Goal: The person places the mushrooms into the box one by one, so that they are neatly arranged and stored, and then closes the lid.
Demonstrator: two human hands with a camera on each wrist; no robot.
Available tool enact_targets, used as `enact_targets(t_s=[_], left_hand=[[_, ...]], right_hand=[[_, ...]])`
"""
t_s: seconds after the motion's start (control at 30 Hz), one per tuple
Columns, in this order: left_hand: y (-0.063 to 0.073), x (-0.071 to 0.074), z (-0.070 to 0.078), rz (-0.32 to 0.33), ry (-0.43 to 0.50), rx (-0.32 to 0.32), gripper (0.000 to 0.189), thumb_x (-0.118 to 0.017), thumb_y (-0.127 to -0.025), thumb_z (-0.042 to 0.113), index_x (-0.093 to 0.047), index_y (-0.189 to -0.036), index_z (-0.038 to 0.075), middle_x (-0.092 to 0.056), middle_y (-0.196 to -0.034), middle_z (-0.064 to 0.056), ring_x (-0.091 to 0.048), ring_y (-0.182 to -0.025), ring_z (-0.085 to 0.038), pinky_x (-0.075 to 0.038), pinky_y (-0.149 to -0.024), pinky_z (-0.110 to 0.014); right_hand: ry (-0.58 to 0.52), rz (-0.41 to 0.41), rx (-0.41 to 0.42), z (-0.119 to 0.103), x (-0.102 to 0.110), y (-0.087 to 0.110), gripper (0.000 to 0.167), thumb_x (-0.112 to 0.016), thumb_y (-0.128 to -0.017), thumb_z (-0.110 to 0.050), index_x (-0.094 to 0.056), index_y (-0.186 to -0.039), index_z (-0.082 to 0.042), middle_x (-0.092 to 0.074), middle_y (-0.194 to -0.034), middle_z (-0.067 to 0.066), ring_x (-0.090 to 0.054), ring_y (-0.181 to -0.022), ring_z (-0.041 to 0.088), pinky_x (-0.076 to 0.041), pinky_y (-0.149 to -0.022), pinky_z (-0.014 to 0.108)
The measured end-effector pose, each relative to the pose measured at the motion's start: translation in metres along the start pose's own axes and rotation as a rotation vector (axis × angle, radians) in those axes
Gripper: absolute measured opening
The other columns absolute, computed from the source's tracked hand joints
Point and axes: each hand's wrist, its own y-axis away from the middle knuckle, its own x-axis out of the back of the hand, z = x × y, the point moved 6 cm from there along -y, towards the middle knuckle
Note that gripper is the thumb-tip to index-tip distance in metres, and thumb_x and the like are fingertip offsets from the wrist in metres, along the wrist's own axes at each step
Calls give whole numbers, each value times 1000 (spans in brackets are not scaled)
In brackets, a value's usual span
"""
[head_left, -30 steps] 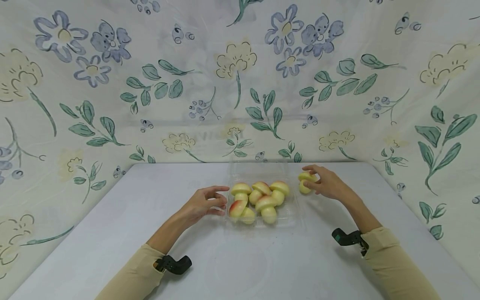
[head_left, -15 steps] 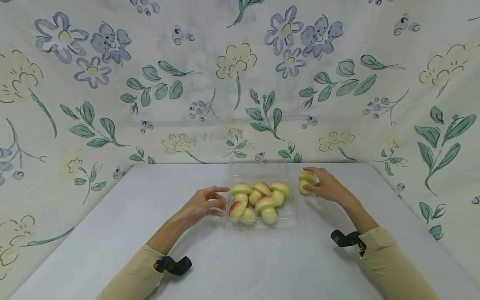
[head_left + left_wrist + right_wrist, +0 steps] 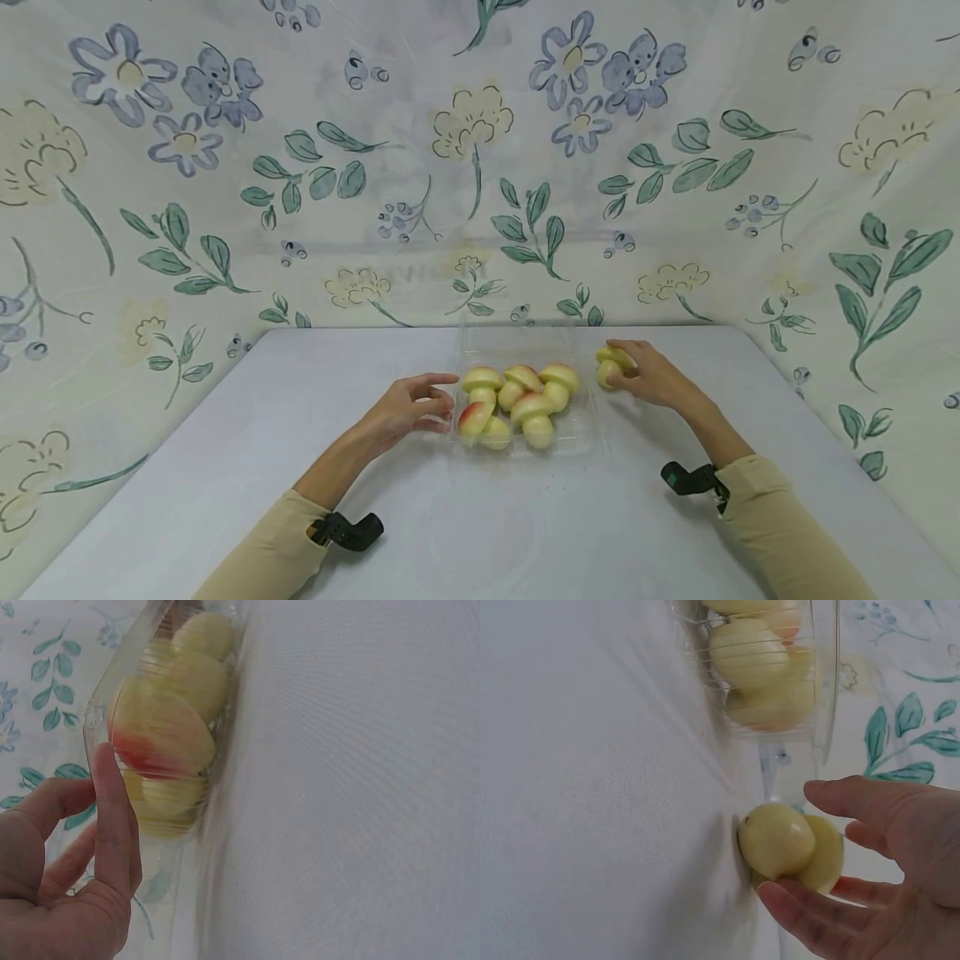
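Observation:
A pale-yellow mushroom-shaped object [image 3: 611, 367] stands on the table right of a clear plastic container [image 3: 581, 433]. My right hand [image 3: 651, 372] is around it with curved fingers. In the right wrist view the thumb [image 3: 840, 793] is apart from the mushroom-shaped object [image 3: 780, 841], and a fingertip [image 3: 776, 896] lies close below it; contact is unclear. Several similar mushroom-shaped objects [image 3: 532, 410], some blushed red, lie inside the container. At its left side, my left hand [image 3: 405, 408] has its fingers extended, with one fingertip [image 3: 105, 757] against the clear wall.
The container's transparent lid [image 3: 517, 340] stands raised at the back. A white table [image 3: 480, 525] reaches back to a floral cloth [image 3: 420, 192]. Black wrist cameras [image 3: 348, 530] are on both forearms.
My right hand's fingers and thumb have shifted slightly around the mushroom-shaped object, which stays in nearly the same place. The left hand and the container look unchanged.

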Motion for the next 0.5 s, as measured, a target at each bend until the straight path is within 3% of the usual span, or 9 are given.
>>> enact_targets(t_s=[0.33, 0.5], left_hand=[[0, 0, 0, 2, 0, 3, 53, -64, -94, 6, -46, -143, 1, -60, -97, -7, -64, -86, -17, -62, -75, -28], [0, 0, 0, 6, -2, 0, 53, -64, -93, 6, -46, -143, 1, -60, -98, -7, -64, -86, -17, -62, -75, -28]], right_hand=[[36, 26, -4, 3, 1, 1, 65, -67, -93, -24, -39, -147, -2, -40, -138, 36, -48, -122, 46, -47, -98, 62], [42, 16, -55, 7, 3, 1, 66, -70, -91, -22, -40, -147, -5, -43, -132, 32, -48, -116, 41, -49, -95, 58]])
